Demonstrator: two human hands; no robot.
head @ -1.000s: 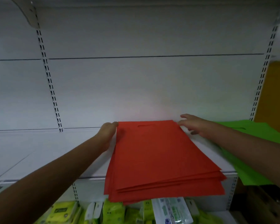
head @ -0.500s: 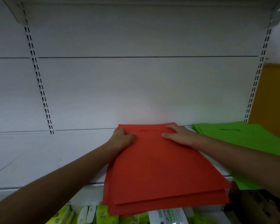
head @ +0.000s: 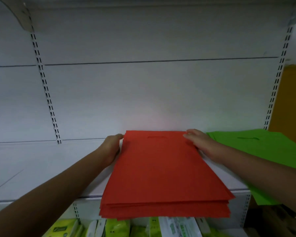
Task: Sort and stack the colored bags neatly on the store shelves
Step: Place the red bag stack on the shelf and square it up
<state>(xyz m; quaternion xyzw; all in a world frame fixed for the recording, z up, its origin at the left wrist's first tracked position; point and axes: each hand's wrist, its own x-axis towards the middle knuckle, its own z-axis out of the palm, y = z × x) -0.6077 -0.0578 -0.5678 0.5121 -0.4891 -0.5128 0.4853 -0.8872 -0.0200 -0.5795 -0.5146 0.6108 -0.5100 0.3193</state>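
Observation:
A stack of flat red bags (head: 161, 171) lies on the white shelf (head: 41, 170), its near end hanging over the front edge. A cut-out handle shows near the far end. My left hand (head: 111, 147) presses against the stack's far left side edge. At the far right corner, my right hand (head: 198, 142) lies with fingers straight along the edge. Green bags (head: 266, 149) lie flat just right of the red stack, partly behind my right forearm.
The white back panel rises right behind the bags, with slotted uprights (head: 46, 93) at left and right. Another shelf hangs overhead. Below the front edge stand yellow-green packets (head: 118, 228). An orange panel (head: 294, 100) stands at the far right.
Both hands slid off the top of the red stack outward to its far side edges. The stack's layers look more even at the near end.

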